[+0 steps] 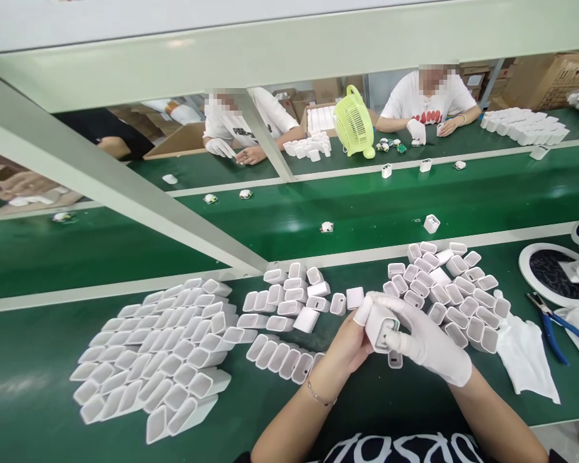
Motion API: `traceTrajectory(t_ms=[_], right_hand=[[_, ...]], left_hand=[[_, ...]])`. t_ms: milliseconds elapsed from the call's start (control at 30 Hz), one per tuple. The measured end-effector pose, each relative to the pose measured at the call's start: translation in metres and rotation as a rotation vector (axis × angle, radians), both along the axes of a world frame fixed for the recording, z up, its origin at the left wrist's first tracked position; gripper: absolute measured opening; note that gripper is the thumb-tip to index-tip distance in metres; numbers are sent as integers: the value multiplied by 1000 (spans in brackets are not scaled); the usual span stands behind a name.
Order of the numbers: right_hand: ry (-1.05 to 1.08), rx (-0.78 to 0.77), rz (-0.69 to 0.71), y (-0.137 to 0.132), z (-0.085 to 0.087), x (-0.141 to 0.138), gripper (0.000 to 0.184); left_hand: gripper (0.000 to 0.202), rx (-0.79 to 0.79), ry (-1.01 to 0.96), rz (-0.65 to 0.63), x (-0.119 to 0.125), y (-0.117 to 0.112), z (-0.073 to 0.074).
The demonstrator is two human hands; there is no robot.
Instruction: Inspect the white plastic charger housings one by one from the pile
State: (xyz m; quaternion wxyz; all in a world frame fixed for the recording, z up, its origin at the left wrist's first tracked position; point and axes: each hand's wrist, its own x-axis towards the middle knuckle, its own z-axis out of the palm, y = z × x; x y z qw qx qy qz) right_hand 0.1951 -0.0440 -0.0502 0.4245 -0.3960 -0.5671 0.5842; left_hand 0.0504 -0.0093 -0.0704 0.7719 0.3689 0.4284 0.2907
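Two hands meet on one white housing (379,329), held just above the green bench (38,386) near its front edge: the bare left hand (348,347), a white cot on its thumb, pinches it from the left, and the gloved right hand (427,347) clasps it from the right. Three heaps of like shells lie around, too many to count: a large heap (154,354) to the left, a middle heap (289,302) with one neat row (280,357) before it, and a right heap (448,289) just beyond the glove. One white cloth (525,354) and one pair of blue-handled pliers (550,328) lie to the right. Two loose pieces sit on the green belt (270,225) beyond; across it three co-workers sit by one yellow-green fan (353,128), with cardboard cartons (550,77) behind
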Motion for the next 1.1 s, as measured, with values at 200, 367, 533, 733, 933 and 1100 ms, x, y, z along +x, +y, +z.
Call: traceTrajectory(t_ms=[200,367,533,733,933,1100], right_hand=[[28,-18,-315,-4,-7,-9,58],[-54,20,-365,-11,-12,-11,61],[-89,102,-270,-11,-13,-24,38],[21,-86,-90,10,1,-20,44],[-481,-40,245,121,20,9,68],[-911,-16,-47,226,-6,-2,45]], left_hand=[[64,308,57,-39,-22,1,-11],[59,1419,475,-116,-41,2,9],[47,1788,608,-367,-38,5,26],[57,1723,548,-257,-43,13,24],[37,1076,235,122,-65,51,31],[44,290,-116,389,-64,99,49]])
